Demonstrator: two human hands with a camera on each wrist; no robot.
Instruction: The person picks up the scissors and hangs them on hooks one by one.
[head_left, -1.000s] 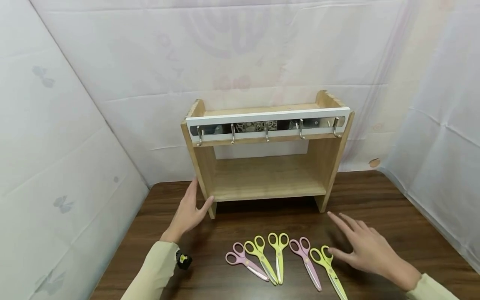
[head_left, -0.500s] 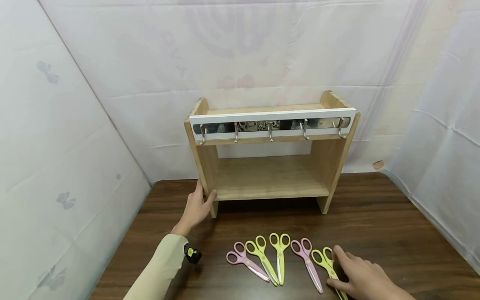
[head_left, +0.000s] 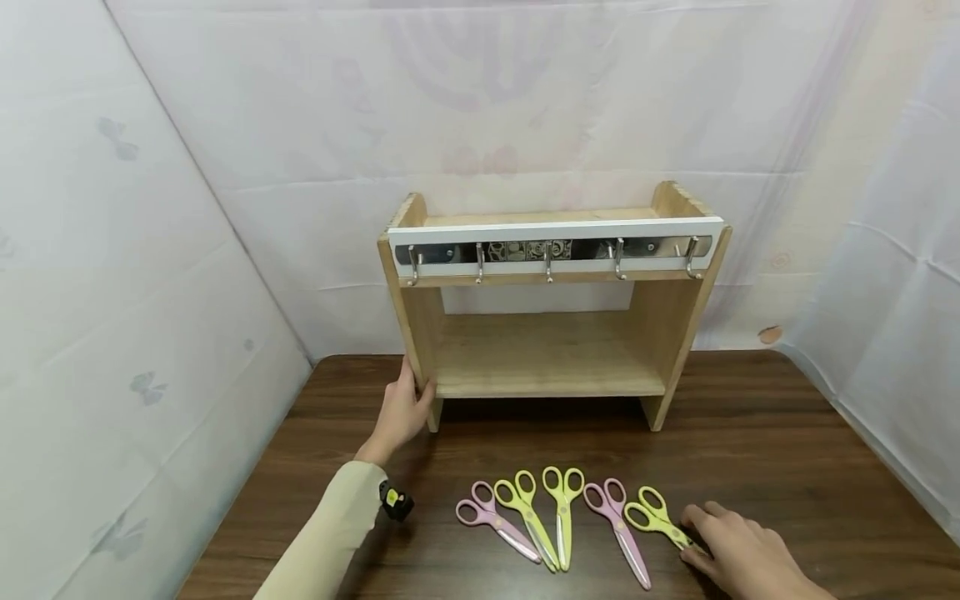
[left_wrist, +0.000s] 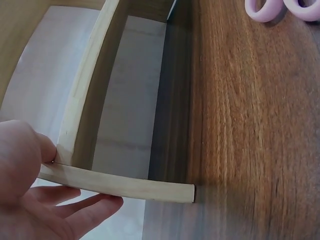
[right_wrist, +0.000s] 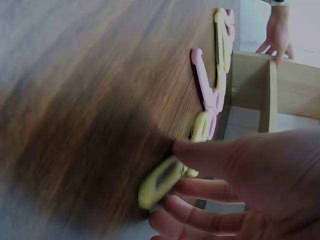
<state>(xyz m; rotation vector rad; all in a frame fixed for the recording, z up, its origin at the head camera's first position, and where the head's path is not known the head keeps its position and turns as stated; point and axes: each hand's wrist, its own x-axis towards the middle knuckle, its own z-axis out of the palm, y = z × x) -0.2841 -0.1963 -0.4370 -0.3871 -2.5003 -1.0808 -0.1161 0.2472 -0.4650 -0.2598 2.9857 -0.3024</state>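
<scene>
My left hand [head_left: 397, 417] grips the lower left side panel of a small wooden shelf [head_left: 547, 354]. In the left wrist view, the thumb lies on the inner side and the fingers [left_wrist: 95, 215] on the outer side of the panel. At the front right, my right hand [head_left: 738, 546] pinches a pair of yellow-green scissors [head_left: 652, 522] by the blade end, between thumb and fingers. Its handle loops point back and left. Left of it lie pink scissors [head_left: 618, 529], two more yellow-green pairs, one of them the middle scissors [head_left: 563, 521], and another pink pair [head_left: 491, 518].
A white rail with several metal hooks [head_left: 517, 252] runs across the shelf's upper front. The shelf stands at the back of a dark wooden table [head_left: 487, 446]. Pale cloth walls [head_left: 262, 125] enclose the table behind and at both sides.
My right hand has come down from beside the scissors and taken hold of the rightmost yellow-green pair, which has turned. My left hand has closed round the shelf's side panel.
</scene>
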